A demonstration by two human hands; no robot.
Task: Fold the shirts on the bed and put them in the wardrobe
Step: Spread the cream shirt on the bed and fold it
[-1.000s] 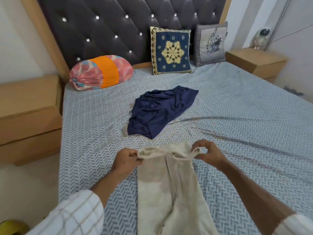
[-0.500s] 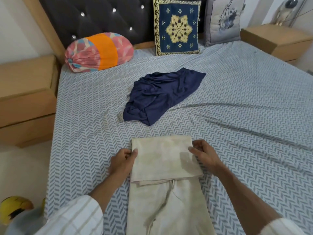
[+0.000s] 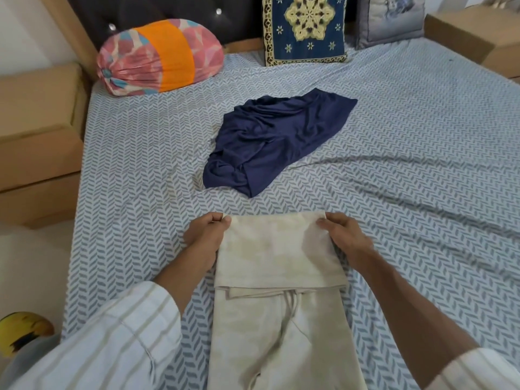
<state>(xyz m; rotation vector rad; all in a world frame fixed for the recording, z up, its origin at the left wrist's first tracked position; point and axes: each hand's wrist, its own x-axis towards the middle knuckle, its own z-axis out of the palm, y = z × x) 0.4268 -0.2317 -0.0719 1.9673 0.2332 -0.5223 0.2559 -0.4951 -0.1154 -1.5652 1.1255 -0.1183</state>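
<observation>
Landmark: I place everything against the navy shirt (image 3: 277, 142), which lies crumpled mid-bed.
Cream shirt (image 3: 278, 277): it lies flat on the bed (image 3: 422, 164), just nearer me than the navy shirt and apart from it.
Left hand (image 3: 206, 237): I have its fingers curled and pinching the left corner of the folded edge, the corner closest to the navy shirt.
Right hand (image 3: 344, 240): thumb and fingers pinch the matching right corner.
Long axis: the cream shirt runs from the navy shirt's side straight back toward me; the doubled-over flap faces the navy shirt and its loose hems face me.
Risk, skew: I judge the fold could set crooked if one corner goes down ahead of the other.
Risk, slipping layers: the hems under the flap already sit slightly offset, so dragging the fabric could shift them further.
Risk, wrinkles: the sheet ripples beside my right hand could print creases into the fold.
</observation>
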